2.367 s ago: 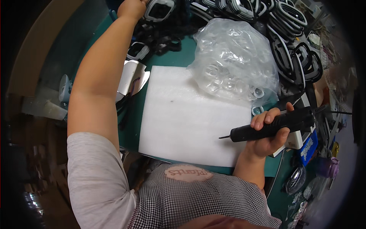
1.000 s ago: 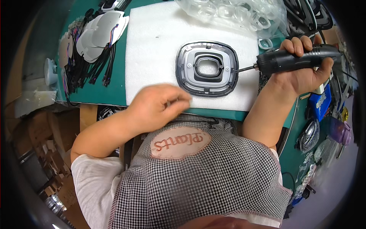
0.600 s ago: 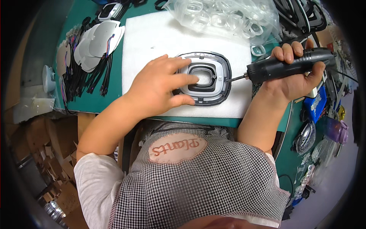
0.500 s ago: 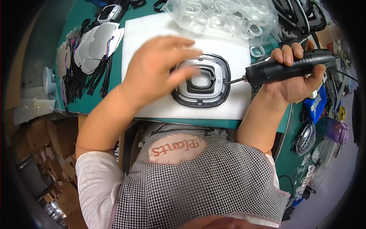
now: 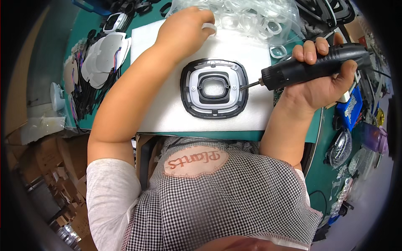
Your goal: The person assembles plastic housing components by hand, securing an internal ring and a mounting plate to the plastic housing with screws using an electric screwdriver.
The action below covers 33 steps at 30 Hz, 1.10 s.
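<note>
The left hand [image 5: 183, 30] pinches a translucent curved plastic piece [image 5: 209, 27] by the far edge of a white foam sheet [image 5: 259, 111]; the right hand [image 5: 320, 83] grips a black cylindrical screwdriver [image 5: 305, 69], its tip at the right side of a black-and-grey rounded frame [image 5: 214, 106] toward the sheet's near edge.

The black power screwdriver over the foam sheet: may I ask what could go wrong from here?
The black power screwdriver in the right hand has its bit at the frame; a slip might scratch it, though contact is hard to judge.

The left hand seems to hold a small clear piece at its fingers; it could drop onto the foam sheet.
</note>
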Available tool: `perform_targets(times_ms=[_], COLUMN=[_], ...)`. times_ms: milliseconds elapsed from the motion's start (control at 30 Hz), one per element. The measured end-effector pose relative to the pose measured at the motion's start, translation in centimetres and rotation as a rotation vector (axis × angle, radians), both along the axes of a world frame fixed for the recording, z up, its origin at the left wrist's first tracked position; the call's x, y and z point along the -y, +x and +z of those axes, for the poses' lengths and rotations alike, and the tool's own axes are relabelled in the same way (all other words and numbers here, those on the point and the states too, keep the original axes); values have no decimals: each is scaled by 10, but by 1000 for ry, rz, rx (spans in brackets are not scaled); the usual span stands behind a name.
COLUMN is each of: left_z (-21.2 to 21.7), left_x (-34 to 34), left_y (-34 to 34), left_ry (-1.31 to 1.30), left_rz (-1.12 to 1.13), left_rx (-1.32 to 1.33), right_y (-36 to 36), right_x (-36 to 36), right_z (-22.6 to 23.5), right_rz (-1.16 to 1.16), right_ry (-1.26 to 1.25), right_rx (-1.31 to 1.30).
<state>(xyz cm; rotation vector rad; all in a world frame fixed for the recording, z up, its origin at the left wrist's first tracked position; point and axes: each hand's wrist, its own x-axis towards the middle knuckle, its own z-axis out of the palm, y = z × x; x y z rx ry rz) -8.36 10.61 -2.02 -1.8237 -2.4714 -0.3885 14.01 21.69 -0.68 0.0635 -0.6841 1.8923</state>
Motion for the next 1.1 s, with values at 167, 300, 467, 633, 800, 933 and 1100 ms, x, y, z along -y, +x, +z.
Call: perform_targets(times_ms=[167,300,467,633,800,933,1100], left_z=[28,37,36,27,12,0,-13], left_x=[25,48,68,91,87,83,86], left_y=[8,22,41,70,79,80,82], left_ry=[53,63,71,114,194,239,295], left_rz=[151,171,65,-34,-117,-102,-95], left_rx=[1064,1205,723,155,23,-18,-94], right_y=[2,4,5,8,9,12,11], right_x=[0,-1,-7,-13,-20,-20,-21], right_z=[0,-1,-6,-6,-12,-11,-10], right_rz=[-17,-18,-16,14,18,13,41], right_ry=[-13,-21,13,8,-34,-15,-18], right_rx=[22,43,59,70,99,87,82])
